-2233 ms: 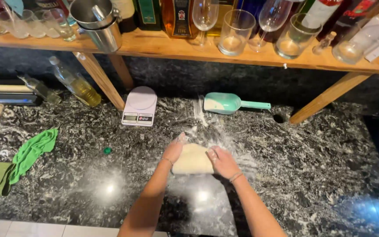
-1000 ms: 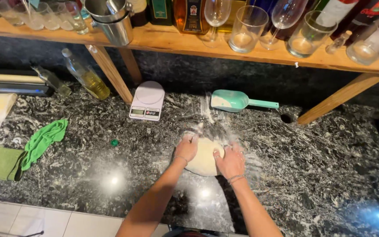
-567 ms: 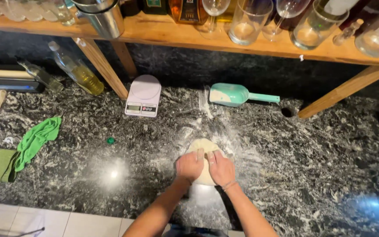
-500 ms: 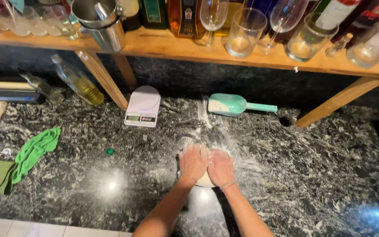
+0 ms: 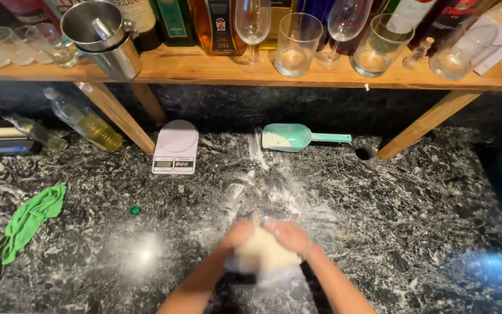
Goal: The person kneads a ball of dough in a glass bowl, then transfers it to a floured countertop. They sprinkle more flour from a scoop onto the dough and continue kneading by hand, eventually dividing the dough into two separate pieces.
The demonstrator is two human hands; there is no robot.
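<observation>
A pale lump of dough (image 5: pixel 262 253) lies on the floured patch of a dark speckled stone counter (image 5: pixel 425 221), near its front edge. My left hand (image 5: pixel 235 235) grips the dough's left side. On the right side my right hand (image 5: pixel 289 234) curls over it. Both hands are blurred by motion and cup the dough between them. Loose flour (image 5: pixel 274 186) streaks the counter behind the dough.
A white kitchen scale (image 5: pixel 175 147) and a teal scoop (image 5: pixel 297 138) lie at the back. An oil bottle (image 5: pixel 85 120) leans at the left. A green cloth (image 5: pixel 27 221) lies at the left edge. A wooden shelf (image 5: pixel 262 72) above holds glasses, bottles and a metal shaker (image 5: pixel 103 35).
My hands have pulled the dough toward me, from the middle of the floured patch to the counter's front. They have closed in from flat pressing to cupping it.
</observation>
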